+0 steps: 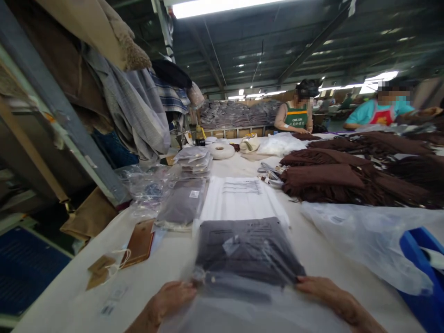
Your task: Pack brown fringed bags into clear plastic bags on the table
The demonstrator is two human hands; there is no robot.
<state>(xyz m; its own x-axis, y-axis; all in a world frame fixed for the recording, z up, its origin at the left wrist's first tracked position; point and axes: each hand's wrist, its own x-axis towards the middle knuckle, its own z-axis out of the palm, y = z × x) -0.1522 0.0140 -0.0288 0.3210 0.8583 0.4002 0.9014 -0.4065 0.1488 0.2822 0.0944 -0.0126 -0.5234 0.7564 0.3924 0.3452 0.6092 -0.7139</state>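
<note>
A dark grey folded cloth (pixel 246 249) lies inside a clear plastic bag (pixel 256 312) at the front middle of the table. My left hand (pixel 173 296) grips the bag's left edge near the cloth's lower corner, fingers closed. On the opposite edge my right hand (pixel 321 289) pinches the bag near the cloth's lower right corner. Part of the bag spreads toward me below the cloth. Just behind it is a stack of white bags or sheets (pixel 239 199). A bagged grey item with a white label (pixel 183 201) sits to the left of that stack.
Brown tags (pixel 138 243) with string lie at left. Brown fringed cloths (pixel 326 180) are piled at right, near loose plastic (pixel 354 231) and a blue bin (pixel 416 277). Clothes (pixel 128 101) hang at upper left. Two people work across the table. A white roll (pixel 221 150) stands farther back.
</note>
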